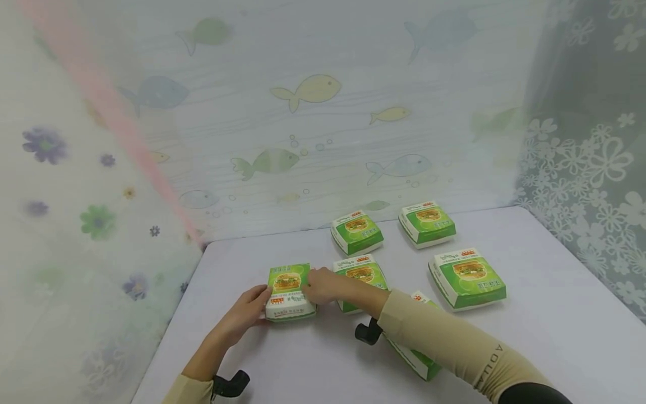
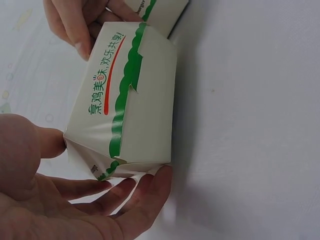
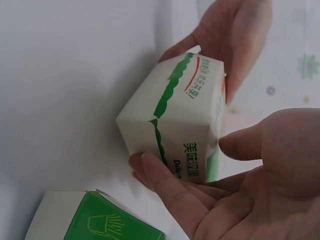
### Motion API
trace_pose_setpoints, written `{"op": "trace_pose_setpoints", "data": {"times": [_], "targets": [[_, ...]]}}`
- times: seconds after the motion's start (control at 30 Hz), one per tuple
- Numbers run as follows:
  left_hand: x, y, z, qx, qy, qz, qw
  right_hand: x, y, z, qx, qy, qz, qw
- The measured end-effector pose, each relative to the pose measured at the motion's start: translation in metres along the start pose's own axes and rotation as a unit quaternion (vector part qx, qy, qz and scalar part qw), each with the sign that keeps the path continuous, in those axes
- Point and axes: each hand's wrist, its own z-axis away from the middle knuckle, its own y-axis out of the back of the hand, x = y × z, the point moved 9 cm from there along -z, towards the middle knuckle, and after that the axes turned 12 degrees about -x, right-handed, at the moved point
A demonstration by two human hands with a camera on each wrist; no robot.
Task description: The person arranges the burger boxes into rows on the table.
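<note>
A green and white burger box (image 1: 289, 292) sits at the left of the group, between my two hands. My left hand (image 1: 246, 310) grips its left side; in the left wrist view the thumb is at the upper corner and the fingers (image 2: 145, 200) run along the lower edge. Holding the opposite side is my right hand (image 1: 323, 286), with its thumb near the top edge and its fingers (image 3: 172, 187) against the side wall in the right wrist view. The box's white front wall (image 2: 147, 107) carries a wavy green strip and printed characters.
Several similar boxes stand to the right on the white table (image 1: 212, 280). One box (image 1: 360, 275) is partly behind my right wrist, and another box (image 1: 421, 359) lies partly under my right forearm. A fish-printed curtain (image 1: 313, 134) hangs behind the table.
</note>
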Motion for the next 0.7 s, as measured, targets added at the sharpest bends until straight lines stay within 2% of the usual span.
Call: {"op": "trace_pose_setpoints", "data": {"times": [0.4,0.7], "targets": [[0.009,0.012,-0.007,0.003,0.001,0.009,1.0,-0.004,0.011,-0.002,0.025,0.021,-0.03,0.999],[0.014,0.017,-0.02,0.0,0.002,0.021,0.9998,0.005,0.017,-0.012,0.029,0.01,-0.057,0.998]]}}
